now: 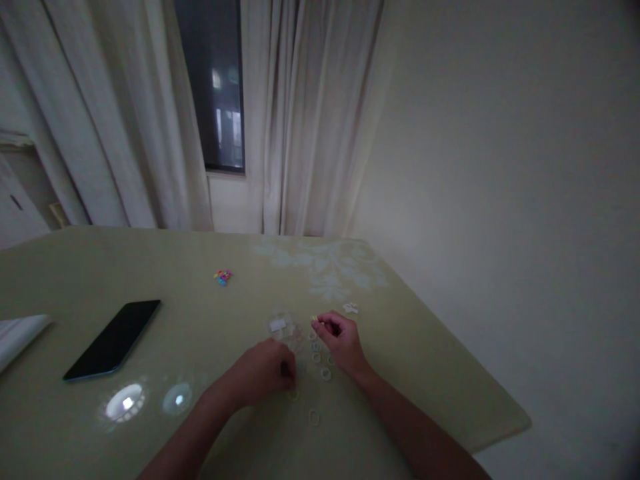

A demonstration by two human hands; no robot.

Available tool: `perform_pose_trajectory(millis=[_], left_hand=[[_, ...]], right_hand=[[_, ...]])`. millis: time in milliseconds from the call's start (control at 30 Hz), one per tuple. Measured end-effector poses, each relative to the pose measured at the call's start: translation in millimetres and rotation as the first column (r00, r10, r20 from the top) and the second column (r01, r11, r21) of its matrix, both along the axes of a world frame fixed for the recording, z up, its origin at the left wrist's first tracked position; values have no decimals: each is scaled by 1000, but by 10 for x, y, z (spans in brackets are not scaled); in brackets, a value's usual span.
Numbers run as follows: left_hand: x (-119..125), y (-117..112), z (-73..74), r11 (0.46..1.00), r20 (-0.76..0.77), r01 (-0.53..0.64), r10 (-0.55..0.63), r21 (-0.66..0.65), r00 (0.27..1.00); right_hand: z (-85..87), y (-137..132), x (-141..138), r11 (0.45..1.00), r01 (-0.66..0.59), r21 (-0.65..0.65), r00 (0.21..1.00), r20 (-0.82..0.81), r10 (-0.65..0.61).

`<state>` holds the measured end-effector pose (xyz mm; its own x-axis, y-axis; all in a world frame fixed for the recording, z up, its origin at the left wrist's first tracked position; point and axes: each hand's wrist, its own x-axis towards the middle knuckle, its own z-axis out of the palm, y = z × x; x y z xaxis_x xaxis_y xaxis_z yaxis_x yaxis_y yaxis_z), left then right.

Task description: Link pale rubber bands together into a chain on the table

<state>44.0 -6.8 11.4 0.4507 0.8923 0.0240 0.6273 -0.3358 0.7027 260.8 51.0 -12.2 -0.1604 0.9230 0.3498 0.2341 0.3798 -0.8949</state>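
Observation:
My right hand (343, 341) pinches a small yellow piece (314, 319) between thumb and fingertips, just above the table. My left hand (270, 367) is lowered to the tabletop with its fingers curled together; whatever sits in them is hidden. A pale ring (293, 394) lies right at its fingertips. Between the hands are several small pale rings, among them one ring (326, 374) by my right wrist and another ring (314, 418) closer to me. Behind my left hand sits a clear plastic packet (278, 325) with a white label. Small white pieces (351, 308) lie just beyond my right hand.
A black tablet (114, 340) lies flat to the left, with a white object (20, 333) at the far left edge. Farther back is a small pile of colourful pieces (223, 277). The glossy table (425, 387) meets a wall on the right; curtains (310, 120) hang behind.

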Motion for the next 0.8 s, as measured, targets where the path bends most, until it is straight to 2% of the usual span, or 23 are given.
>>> perform_pose_trajectory(millis=[100, 267, 400, 500, 600, 700, 800], left_hand=[[44, -61, 37, 999, -155, -41, 37, -24, 987], [160, -115, 25, 1000, -396, -14, 11, -4, 918], [211, -160, -44, 998, -444, 31, -2, 59, 896], [185, -148, -40, 997, -277, 62, -69, -35, 958], [126, -69, -16, 991, 62, 75, -68, -113, 996], [79, 44, -33, 995, 365, 10, 28, -102, 931], [56, 128, -69, 988, 542, -96, 147, -122, 827]], right_hand=[[26, -16, -10, 999, -30, -25, 999, -42, 29], [102, -84, -41, 991, -75, -111, 992, -110, 62], [120, -108, -57, 983, -94, -155, 985, -157, 70], [106, -103, -61, 979, -102, -177, 981, -181, 70], [99, -101, -67, 975, -111, -192, 977, -200, 72], [98, -112, -85, 969, -133, -211, 973, -216, 86], [92, -133, -112, 960, -168, -224, 966, -230, 116]])
